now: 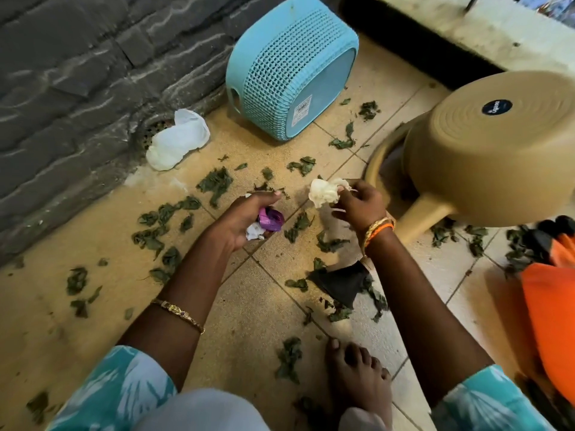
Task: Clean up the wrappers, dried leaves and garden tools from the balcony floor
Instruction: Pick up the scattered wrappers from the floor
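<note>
My left hand has its grip curled round a purple wrapper and a scrap of white paper; my right hand pinches a crumpled white wrapper just above the floor. These feel light, soft and crushable to my eye, best balled into the palm. Dried leaves lie scattered all around, brittle and likely to crumble, so I'd gather them in handfuls. A white bag sits far left by the wall. The blue basket far ahead and the tan stool at right narrow my room.
</note>
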### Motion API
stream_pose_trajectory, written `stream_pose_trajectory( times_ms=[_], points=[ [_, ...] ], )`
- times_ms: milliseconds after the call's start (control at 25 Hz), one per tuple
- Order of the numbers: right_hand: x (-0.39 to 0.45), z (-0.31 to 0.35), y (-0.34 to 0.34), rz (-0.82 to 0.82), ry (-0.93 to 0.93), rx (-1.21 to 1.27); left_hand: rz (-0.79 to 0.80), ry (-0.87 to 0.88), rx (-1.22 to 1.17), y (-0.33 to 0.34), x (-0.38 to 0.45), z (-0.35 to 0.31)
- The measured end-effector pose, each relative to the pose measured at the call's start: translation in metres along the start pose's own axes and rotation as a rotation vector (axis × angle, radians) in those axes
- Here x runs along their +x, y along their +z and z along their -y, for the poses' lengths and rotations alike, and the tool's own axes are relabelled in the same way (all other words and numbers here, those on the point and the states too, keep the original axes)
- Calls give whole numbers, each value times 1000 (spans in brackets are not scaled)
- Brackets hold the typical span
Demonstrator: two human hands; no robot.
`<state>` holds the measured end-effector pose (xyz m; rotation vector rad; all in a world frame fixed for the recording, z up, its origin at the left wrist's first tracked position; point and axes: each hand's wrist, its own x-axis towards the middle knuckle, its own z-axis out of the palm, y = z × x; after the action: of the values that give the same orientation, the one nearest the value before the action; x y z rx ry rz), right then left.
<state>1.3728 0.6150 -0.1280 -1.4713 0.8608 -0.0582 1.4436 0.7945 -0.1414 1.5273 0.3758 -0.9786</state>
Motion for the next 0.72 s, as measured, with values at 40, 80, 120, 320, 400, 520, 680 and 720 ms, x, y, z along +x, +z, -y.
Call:
stream_pose_trajectory(
  times_ms=[40, 80, 120, 320, 400, 520, 680, 720],
  points=[
    [-3, 8, 2, 95, 117, 179, 54, 0, -17, 2, -1, -1],
    [-5, 13, 5, 167, 195, 289, 104, 2, -27, 4, -2, -2],
    [-5, 16, 10, 214, 217, 298, 147, -4, -29, 8, -4, -2],
    [-7, 4, 53, 91, -150, -168, 207, 30, -67, 12, -8, -1],
    [-10, 5, 71, 101, -294, -326, 170, 64, -154, 4, -9, -4],
    [-5, 16, 96, 169, -386, -441, -44, 48, -253, -24, -13, -4],
    [23, 39, 132, 246, -524, -544, -243, -10, -378, -74, -19, 7],
    [32, 43, 146, 313, -597, -651, -268, -7, -427, -83, -22, 8]
  ],
)
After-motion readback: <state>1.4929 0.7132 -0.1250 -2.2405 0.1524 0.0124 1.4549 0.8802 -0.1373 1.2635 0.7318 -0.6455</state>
